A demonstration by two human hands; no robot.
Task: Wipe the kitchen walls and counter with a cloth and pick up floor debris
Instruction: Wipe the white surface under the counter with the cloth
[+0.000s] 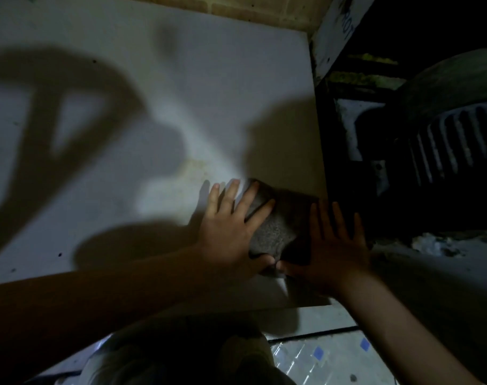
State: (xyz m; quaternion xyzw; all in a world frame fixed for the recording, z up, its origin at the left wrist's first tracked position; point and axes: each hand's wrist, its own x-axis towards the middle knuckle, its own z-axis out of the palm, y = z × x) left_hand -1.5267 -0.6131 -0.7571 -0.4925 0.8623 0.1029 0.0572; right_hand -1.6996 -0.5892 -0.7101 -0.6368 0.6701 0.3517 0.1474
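Observation:
A dark grey cloth [275, 226] lies flat against a pale wall panel [142, 112], near the panel's right edge. My left hand [231, 229] presses on the cloth's left side with fingers straight and spread. My right hand [334, 245] presses flat on its right side, fingers also spread. The two thumbs nearly touch below the cloth. The scene is dim, and shadows of my arms fall across the panel.
Right of the panel is a dark recess with a ribbed black object [445, 145] and a round dark shape above it. Pale crumpled debris [431, 243] lies on a ledge. Tiled floor [328, 354] shows below. Brick [236, 6] runs above the panel.

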